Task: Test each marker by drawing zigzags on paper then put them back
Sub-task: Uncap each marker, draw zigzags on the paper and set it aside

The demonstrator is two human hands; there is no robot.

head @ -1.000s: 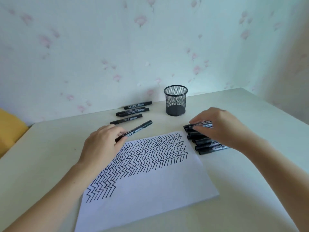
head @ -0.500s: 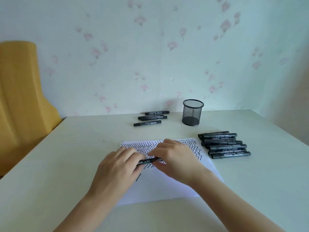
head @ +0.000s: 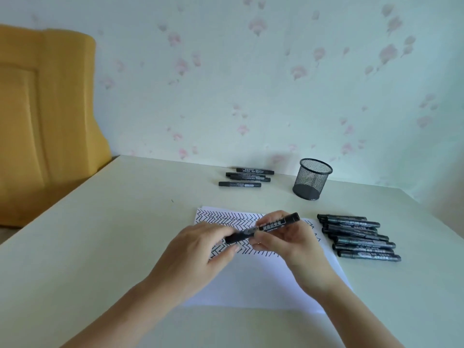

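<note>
Your left hand [head: 200, 249] & right hand [head: 288, 237] both grip one black marker [head: 262, 228] above the zigzag paper [head: 253, 280]; mesh cup [head: 312, 179] stands behind it.

Soft, even daylight with faint shadows, a slightly hazy picture, and wide-angle bending at the edges

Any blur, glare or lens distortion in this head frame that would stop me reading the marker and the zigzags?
Head view: soft, even daylight, no glare. The held marker and both hands, left hand and right hand, are slightly soft, so the label print is unreadable. The zigzags on the paper read clearly. Wide-angle bending shows at the table edges.
</note>
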